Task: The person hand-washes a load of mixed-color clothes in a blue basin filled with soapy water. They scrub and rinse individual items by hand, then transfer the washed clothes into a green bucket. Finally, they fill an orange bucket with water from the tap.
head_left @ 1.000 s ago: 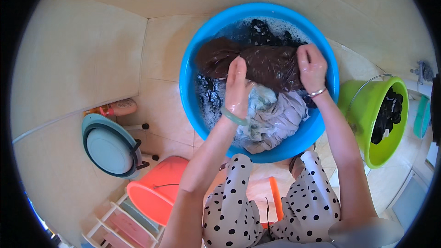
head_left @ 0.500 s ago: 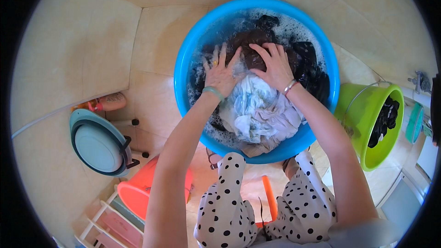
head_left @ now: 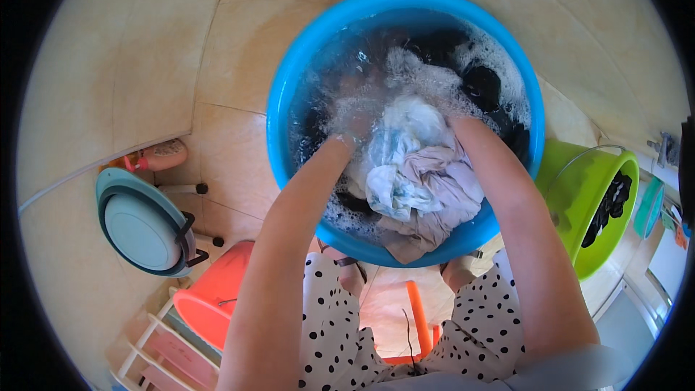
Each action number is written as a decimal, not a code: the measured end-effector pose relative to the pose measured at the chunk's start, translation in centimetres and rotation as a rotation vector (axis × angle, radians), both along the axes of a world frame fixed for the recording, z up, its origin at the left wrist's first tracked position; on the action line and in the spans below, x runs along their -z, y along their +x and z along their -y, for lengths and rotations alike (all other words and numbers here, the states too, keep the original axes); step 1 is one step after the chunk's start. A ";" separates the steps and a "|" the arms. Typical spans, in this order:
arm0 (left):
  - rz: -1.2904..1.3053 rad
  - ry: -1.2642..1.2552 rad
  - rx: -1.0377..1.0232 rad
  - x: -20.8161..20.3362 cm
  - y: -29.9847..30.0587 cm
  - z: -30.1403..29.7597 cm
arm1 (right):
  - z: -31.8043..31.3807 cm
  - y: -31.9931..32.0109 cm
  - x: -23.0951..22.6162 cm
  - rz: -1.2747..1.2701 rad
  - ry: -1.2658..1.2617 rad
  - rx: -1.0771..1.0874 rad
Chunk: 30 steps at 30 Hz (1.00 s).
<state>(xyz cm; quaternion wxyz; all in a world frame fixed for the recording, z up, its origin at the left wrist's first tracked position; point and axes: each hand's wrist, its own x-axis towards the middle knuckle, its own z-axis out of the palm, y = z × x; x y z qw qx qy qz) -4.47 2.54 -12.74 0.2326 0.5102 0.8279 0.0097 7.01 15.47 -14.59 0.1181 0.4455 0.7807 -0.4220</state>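
A blue round basin (head_left: 279, 112) holds soapy water and soaking laundry. My left hand (head_left: 353, 119) is under the foamy water left of the white and pale grey cloth bundle (head_left: 423, 166); its fingers are blurred by suds. My right hand (head_left: 452, 112) goes under the foam on the bundle's right side, with its fingers hidden. What either hand touches below the surface cannot be made out. Dark garments (head_left: 481, 87) lie in the water at the far right. The pale bundle rises above the water near the basin's front rim.
A green bucket (head_left: 561, 185) with dark clothes (head_left: 609, 210) stands at the right. To the left are stacked grey-green basins (head_left: 141, 232), a pink bottle (head_left: 165, 153), an orange-red bucket (head_left: 217, 297) and a white rack (head_left: 163, 351). A tap (head_left: 664, 148) is at the far right.
Both hands have sunk from the dark brown cloth at the surface into the water. Foam and splashes now cover that spot, and the brown cloth is no longer visible.
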 end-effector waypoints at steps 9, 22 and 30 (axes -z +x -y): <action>0.172 -0.054 0.037 1.4 -0.9 1.2 | 0.5 2.8 -1.7 -0.326 0.324 -0.022; 2.080 0.309 -1.284 -13.3 13.0 4.9 | 3.1 6.6 -25.9 -1.068 -0.387 0.679; 2.798 0.709 -0.779 -21.4 14.4 5.7 | 14.2 11.1 -27.9 -0.817 0.264 0.525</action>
